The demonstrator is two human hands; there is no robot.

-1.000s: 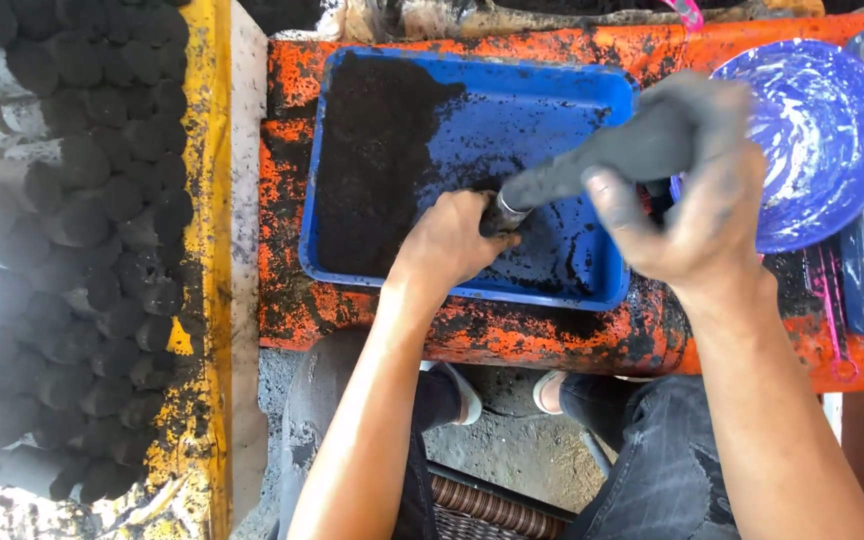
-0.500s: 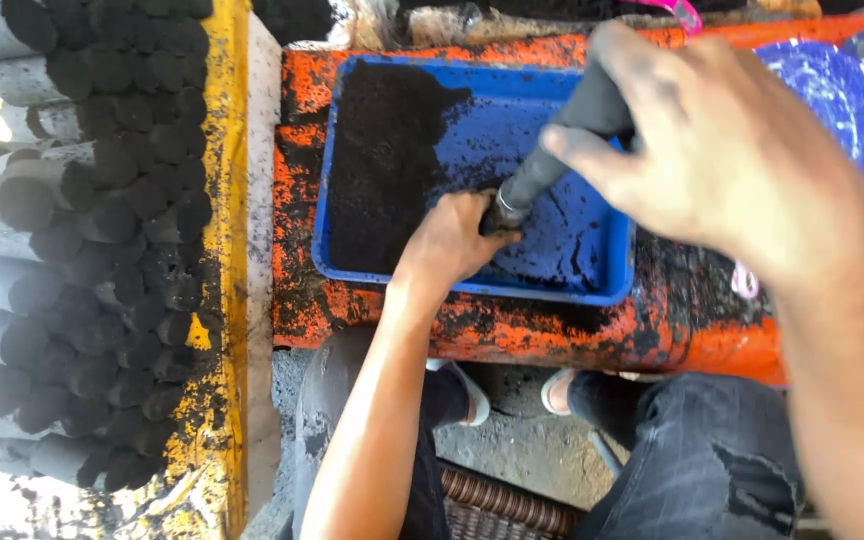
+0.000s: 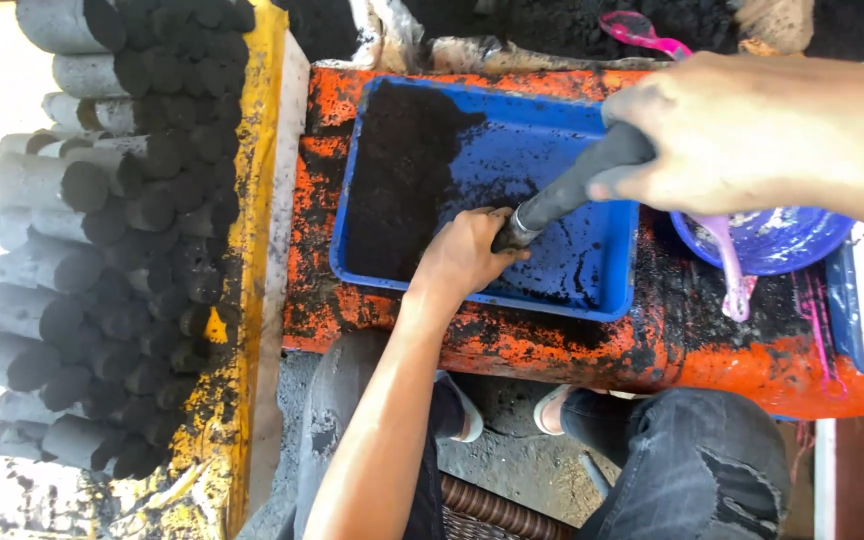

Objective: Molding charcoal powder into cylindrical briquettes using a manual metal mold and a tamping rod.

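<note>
Left hand: the left hand (image 3: 462, 255) rests inside the blue tray (image 3: 602, 290), fingers curled together and pressed around the lower metal end of the dark tube (image 3: 572, 190)
Right hand: the right hand (image 3: 742, 135) grips the upper end of the tube from above, fingers wrapped tight around it
Tube: a grey-black cylinder, tilted, its lower mouth down on the tray floor just beside the heap of black powder (image 3: 397, 175)
Tray: sits on an orange, soot-stained bench (image 3: 512, 345); powder fills its left part, the right part shows bare blue with scattered crumbs
Right of tray: a blue bowl (image 3: 782, 240) with a pink spoon (image 3: 732, 270) leaning over its rim
Left side: stacked grey cylinders with black ends (image 3: 102, 230) lie in rows beside a yellow edge
Below: the person's knees in dark jeans (image 3: 692, 460)
</note>
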